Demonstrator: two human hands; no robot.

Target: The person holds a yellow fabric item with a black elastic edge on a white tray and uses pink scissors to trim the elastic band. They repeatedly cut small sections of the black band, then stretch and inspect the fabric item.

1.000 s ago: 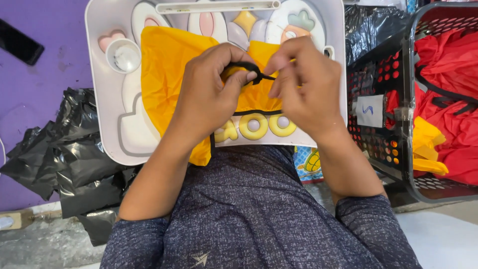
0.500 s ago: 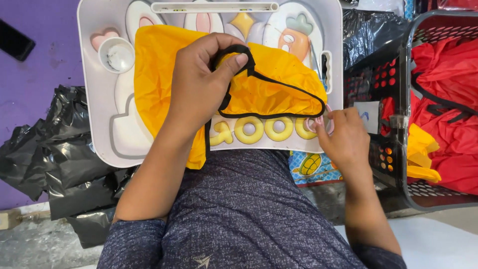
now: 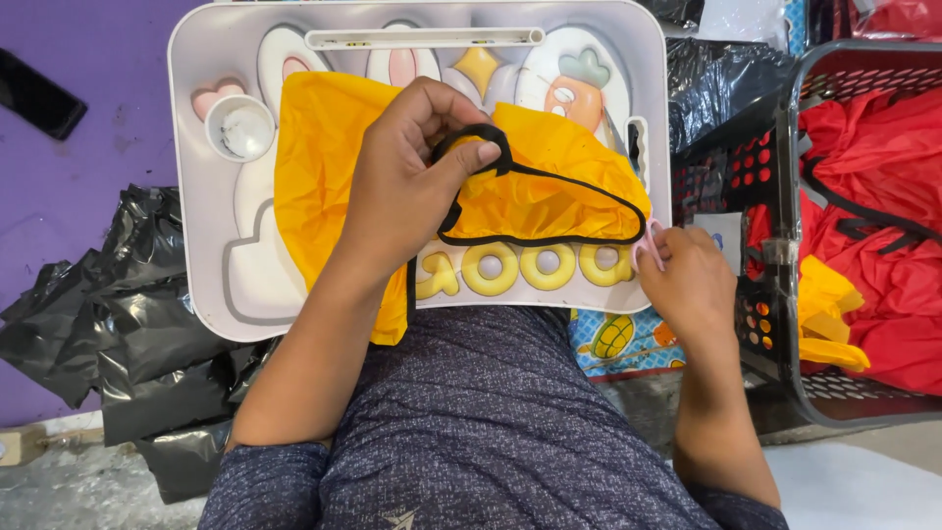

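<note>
While the left hand [image 3: 407, 191] pinches the black cord [image 3: 535, 206] to pin the yellow cloth [image 3: 324, 186] at the tray's [image 3: 196, 245] centre, the right hand [image 3: 687, 280], at four o'clock, closes on small pink scissors [image 3: 648, 240], seemingly ready to snip.

- A white lap tray [image 3: 201, 211] with rounded corners spans the middle of the view, its surface printed with cartoon rabbits, a carrot and fat yellow letters.
- A round cup recess [image 3: 239, 128] sits near its left edge.
- A long slot [image 3: 424, 38] runs along its far rim.
- A yellow cloth with black cord trim [image 3: 535, 186] lies spread directly on the tray, covering most of the middle and hanging over the near edge.
</note>
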